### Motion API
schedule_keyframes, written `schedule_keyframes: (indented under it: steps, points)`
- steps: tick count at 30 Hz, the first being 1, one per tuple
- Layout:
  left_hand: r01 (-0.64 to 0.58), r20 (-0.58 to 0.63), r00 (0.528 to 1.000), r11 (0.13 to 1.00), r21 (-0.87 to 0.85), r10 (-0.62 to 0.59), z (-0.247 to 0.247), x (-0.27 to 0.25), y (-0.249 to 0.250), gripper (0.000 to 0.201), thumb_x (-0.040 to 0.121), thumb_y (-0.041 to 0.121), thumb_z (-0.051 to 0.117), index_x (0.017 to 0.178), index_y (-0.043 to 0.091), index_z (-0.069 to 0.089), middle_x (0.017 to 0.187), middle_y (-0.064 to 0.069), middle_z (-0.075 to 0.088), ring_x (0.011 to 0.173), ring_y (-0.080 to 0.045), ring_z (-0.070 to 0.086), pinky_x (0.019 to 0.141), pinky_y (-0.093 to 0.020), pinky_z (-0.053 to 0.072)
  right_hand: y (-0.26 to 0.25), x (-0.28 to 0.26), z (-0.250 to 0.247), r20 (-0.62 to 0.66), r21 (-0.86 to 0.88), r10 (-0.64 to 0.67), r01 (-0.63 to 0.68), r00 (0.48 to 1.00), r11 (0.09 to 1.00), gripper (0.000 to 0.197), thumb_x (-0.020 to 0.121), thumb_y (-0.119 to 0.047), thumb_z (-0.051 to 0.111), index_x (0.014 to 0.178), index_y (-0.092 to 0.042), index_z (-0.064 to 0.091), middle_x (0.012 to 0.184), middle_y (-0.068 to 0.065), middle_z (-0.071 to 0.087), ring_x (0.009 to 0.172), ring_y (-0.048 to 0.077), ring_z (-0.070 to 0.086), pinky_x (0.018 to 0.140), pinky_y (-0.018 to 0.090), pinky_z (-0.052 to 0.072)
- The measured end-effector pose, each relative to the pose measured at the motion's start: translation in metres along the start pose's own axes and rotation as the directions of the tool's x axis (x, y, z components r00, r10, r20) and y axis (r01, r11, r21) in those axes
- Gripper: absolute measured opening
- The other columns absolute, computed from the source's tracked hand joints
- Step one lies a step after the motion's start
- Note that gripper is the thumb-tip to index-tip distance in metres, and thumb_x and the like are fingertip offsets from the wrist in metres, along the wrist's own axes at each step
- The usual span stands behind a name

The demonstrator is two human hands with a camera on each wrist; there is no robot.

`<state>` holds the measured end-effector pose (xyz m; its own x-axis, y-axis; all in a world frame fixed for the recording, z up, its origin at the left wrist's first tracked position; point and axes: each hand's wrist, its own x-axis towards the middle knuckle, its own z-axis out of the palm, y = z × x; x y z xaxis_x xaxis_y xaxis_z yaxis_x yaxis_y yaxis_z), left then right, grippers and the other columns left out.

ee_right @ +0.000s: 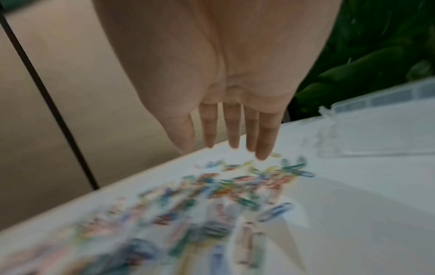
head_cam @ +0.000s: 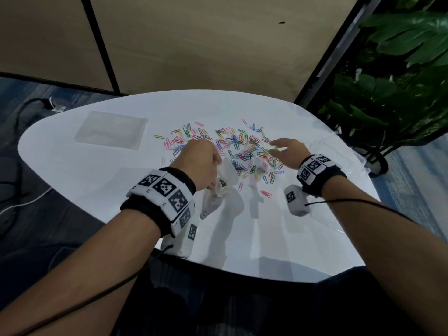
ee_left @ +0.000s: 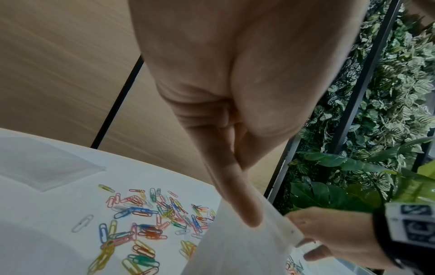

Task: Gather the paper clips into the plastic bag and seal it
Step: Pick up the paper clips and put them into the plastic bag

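Pinching the bag (head_cam: 219, 187) above the table (head_cam: 72, 166), the left hand (head_cam: 196, 163) sits beside the clips (head_cam: 232, 146); the right hand (head_cam: 287, 151) reaches over them. Left wrist: fingers (ee_left: 237, 197) grip the bag's (ee_left: 242, 245) edge. Right wrist: straight fingers (ee_right: 267, 135) hover over blurred clips (ee_right: 235, 188), holding nothing.

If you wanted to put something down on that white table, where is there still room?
The near edge of the table, in front of both wrists, is bare. So is the left part, between the flat clear bag and the left hand. The middle is crowded with paper clips, where the right hand reaches. A clear lidded box fills the right edge.
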<state>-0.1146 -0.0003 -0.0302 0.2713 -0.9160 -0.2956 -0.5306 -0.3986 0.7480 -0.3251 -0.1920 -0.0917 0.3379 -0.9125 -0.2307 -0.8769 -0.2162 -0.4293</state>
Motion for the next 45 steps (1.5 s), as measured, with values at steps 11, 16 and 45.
schedule_keyframes:
  steps: [11, 16, 45]
  points:
    - [-0.018, -0.005, 1.000, 0.996, 0.092, 0.019, -0.006, 0.010, -0.004, 0.024, 0.100, -0.001, 0.052, 0.112, 0.009, 0.071, 0.073, 0.000, 0.061, 0.055, -0.015, 0.072, 0.063, -0.032, 0.065, 0.055, 0.063, 0.032, 0.053, -0.413, 0.157, -0.122, 0.986, 0.903, 0.041, 0.099, -0.013, 0.032, 0.139, -0.010, 0.040, 0.145, 0.017, 0.038, 0.128, 0.041, 0.046, 0.108, 0.048, 0.038]
    - [-0.033, -0.002, 0.999, 0.994, 0.107, 0.033, -0.005, 0.009, -0.001, 0.024, 0.100, 0.000, 0.051, 0.113, 0.008, 0.071, 0.074, -0.001, 0.062, 0.055, -0.016, 0.071, 0.062, -0.031, 0.064, 0.041, 0.041, 0.045, 0.055, -0.422, 0.022, 0.003, 0.998, 0.907, 0.048, 0.099, -0.030, 0.040, 0.143, -0.011, 0.038, 0.148, 0.015, 0.041, 0.133, 0.032, 0.043, 0.106, 0.040, 0.036]
    - [-0.032, 0.047, 0.999, 0.994, 0.100, 0.028, 0.011, 0.002, 0.014, 0.019, 0.092, -0.004, 0.064, 0.108, 0.003, 0.074, 0.078, -0.014, 0.074, 0.076, -0.030, 0.076, 0.078, -0.042, 0.064, -0.090, -0.105, 0.027, 0.310, 0.680, -0.082, -0.161, 0.947, 0.715, 0.017, 0.081, 0.007, 0.067, 0.097, 0.005, 0.073, 0.091, 0.021, 0.073, 0.082, 0.031, 0.071, 0.085, 0.038, 0.059]
